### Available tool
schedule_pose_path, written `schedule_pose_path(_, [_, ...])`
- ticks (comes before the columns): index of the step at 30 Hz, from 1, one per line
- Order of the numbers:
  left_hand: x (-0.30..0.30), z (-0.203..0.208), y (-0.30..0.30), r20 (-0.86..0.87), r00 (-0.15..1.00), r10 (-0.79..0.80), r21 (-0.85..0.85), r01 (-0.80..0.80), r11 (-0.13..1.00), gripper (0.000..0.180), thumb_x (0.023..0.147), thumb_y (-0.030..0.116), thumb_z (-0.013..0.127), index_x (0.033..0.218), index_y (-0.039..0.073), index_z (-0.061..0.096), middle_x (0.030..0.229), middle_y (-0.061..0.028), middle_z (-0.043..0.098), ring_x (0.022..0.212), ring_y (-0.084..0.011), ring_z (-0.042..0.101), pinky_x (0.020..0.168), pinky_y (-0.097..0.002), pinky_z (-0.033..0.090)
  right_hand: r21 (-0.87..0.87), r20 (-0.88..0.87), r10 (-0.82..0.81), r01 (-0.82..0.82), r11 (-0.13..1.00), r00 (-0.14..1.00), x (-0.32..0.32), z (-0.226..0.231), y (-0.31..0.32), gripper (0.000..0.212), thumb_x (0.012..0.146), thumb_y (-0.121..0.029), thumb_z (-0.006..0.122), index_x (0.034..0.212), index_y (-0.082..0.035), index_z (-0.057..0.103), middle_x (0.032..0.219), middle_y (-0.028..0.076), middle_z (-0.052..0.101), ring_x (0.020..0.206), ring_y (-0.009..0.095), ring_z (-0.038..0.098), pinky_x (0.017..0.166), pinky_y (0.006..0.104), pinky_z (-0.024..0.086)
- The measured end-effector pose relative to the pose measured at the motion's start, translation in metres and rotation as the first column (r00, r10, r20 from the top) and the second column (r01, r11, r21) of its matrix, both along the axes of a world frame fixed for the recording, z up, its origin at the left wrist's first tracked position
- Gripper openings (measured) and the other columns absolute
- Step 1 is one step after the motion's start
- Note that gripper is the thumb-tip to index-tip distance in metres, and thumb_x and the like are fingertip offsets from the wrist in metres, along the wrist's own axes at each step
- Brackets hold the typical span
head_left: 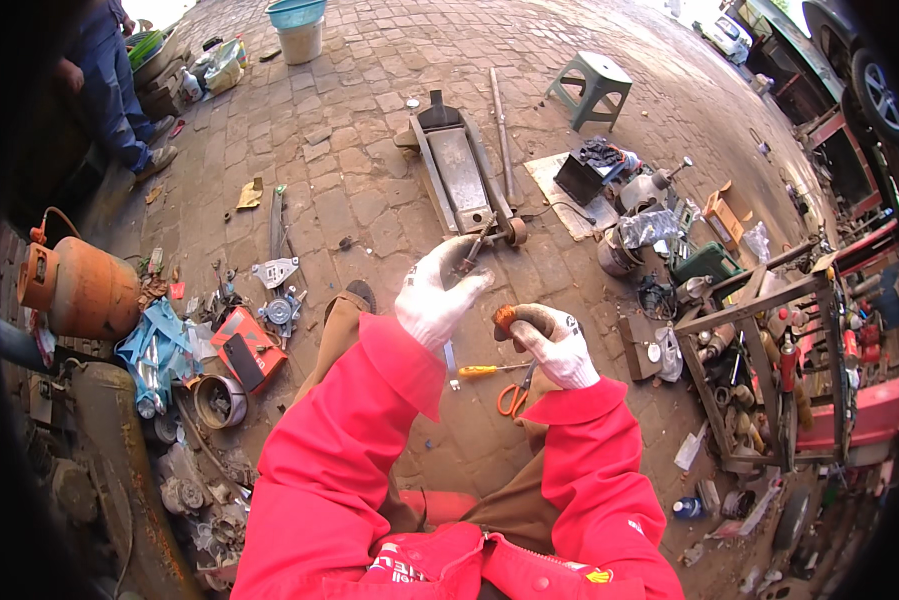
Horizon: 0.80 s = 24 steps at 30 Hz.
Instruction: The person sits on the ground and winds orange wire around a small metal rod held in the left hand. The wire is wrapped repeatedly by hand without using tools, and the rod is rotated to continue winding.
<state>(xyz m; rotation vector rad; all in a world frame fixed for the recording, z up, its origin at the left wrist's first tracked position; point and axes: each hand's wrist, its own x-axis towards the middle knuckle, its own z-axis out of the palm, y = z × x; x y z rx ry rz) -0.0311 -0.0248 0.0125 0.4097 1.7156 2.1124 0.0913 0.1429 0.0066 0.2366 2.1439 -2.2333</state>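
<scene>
White work gloves cover both hands, which are raised over the brick paving. My left hand (435, 298) is closed around a thin dark metal rod (481, 240) that points up and away. To its right, my right hand (557, 350) pinches a small rusty orange-brown piece (505, 318); its exact kind is unclear. The hands are apart. On the ground just below them lie a screwdriver with a yellow handle (477, 371) and scissors with orange handles (512, 401). Beyond my left hand stands a low trolley jack (462, 170).
A long metal bar (500, 130) lies beside the jack, near a green stool (591, 85). An orange gas cylinder (94, 288), a red box (249, 345) and scattered parts sit left. Right stands a rusty metal frame (759, 310). A person (114, 85) stands far left.
</scene>
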Motion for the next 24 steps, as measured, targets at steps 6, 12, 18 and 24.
schedule_pose_path(6, [-0.001, -0.004, 0.000, 0.140, 0.973, -0.181, 0.011, 0.181, 0.983, 0.043, 0.086, 0.018, 0.070, 0.126, 0.005, 0.059, 0.091, -0.0019, 0.064, 0.070, -0.0066, 0.057, 0.061, -0.0227, 0.047, -0.473, -0.060, -0.102, 0.061, 0.879, 0.993, 0.012, -0.008, -0.003, 0.028, 0.092, -0.022, 0.067, 0.112, -0.002, 0.063, 0.095, 0.009, 0.070, 0.081, 0.017, 0.066, 0.068, 0.0282, 0.051])
schedule_pose_path(12, [0.015, -0.008, 0.011, 0.348, 0.866, -0.358, 0.235, 0.290, 0.928, 0.039, 0.090, 0.020, 0.065, 0.126, 0.007, 0.058, 0.092, -0.0004, 0.064, 0.066, -0.0061, 0.057, 0.060, -0.0212, 0.046, -0.715, -0.050, -0.278, 0.160, 0.680, 0.959, 0.008, -0.029, 0.005, 0.031, 0.090, -0.040, 0.067, 0.092, -0.010, 0.058, 0.061, -0.005, 0.036, 0.062, 0.013, 0.035, 0.059, 0.0272, 0.029])
schedule_pose_path(18, [0.017, -0.017, 0.027, 0.438, 0.809, -0.391, 0.491, 0.149, 0.858, 0.048, 0.088, 0.011, 0.064, 0.134, 0.005, 0.050, 0.101, -0.0061, 0.063, 0.077, -0.0124, 0.062, 0.065, -0.0238, 0.050, -0.883, -0.076, -0.266, 0.059, 0.465, 0.961, 0.007, -0.024, 0.006, 0.028, 0.091, -0.037, 0.067, 0.091, -0.010, 0.058, 0.061, -0.004, 0.036, 0.065, 0.013, 0.037, 0.061, 0.0277, 0.032])
schedule_pose_path(24, [0.021, -0.025, 0.026, 0.141, 0.932, -0.334, 0.209, 0.302, 0.930, 0.059, 0.083, 0.003, 0.066, 0.138, 0.002, 0.045, 0.116, -0.0112, 0.058, 0.090, -0.0147, 0.060, 0.078, -0.0281, 0.051, -0.859, -0.201, -0.286, -0.029, 0.510, 0.937, 0.010, -0.015, 0.010, 0.030, 0.091, -0.038, 0.065, 0.098, -0.010, 0.059, 0.062, -0.004, 0.037, 0.064, 0.013, 0.036, 0.060, 0.0277, 0.032])
